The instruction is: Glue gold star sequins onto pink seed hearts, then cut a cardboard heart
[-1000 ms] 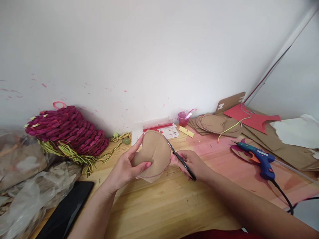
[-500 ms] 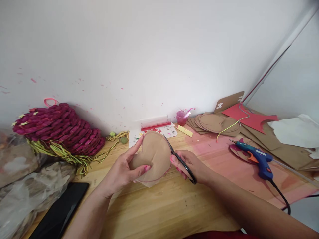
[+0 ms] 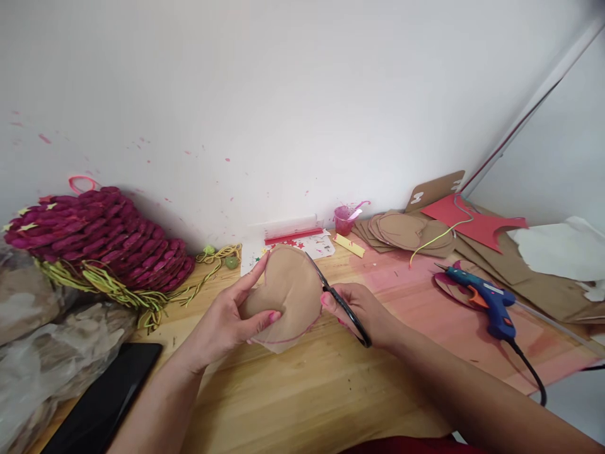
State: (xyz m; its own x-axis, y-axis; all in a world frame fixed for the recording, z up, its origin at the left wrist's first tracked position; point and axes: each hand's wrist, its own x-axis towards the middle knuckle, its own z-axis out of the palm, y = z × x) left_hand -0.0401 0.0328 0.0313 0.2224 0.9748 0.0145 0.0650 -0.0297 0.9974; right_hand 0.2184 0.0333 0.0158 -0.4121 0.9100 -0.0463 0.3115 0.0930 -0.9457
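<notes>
A pale wooden desk (image 3: pixel 293 403) runs along a white wall flecked with pink, its right part stained pink. At the far left a big heap of magenta woven pieces (image 3: pixel 99 236) with yellow-green fringe leans against the wall, above crumpled clear plastic bags (image 3: pixel 42 353) and a flat black slab (image 3: pixel 101 397) at the near left edge. On the right lie brown paper sheets (image 3: pixel 534 287), a red cut sheet (image 3: pixel 477 224) and a white sheet (image 3: pixel 562 249), with a stack of brown rounded cutouts (image 3: pixel 406 232) near the wall. A blue and orange glue gun (image 3: pixel 486 299) rests on the pink-stained wood, well apart from the hands, its black cord trailing to the right edge. In the middle, held just above the desk, is a brown heart-shaped paper cutout (image 3: pixel 290 296) with a pink line along its lower edge. The left hand (image 3: pixel 227 321) pinches it, thumb on the front and forefinger stretched up its left edge. The right hand (image 3: pixel 366 312) is closed around the black handles of scissors (image 3: pixel 338 299), whose blades lie against the cutout's right edge; whether the blades are parted cannot be told. By the wall stand a small pink cup (image 3: pixel 344 221) and a yellow strip (image 3: pixel 348 245).
</notes>
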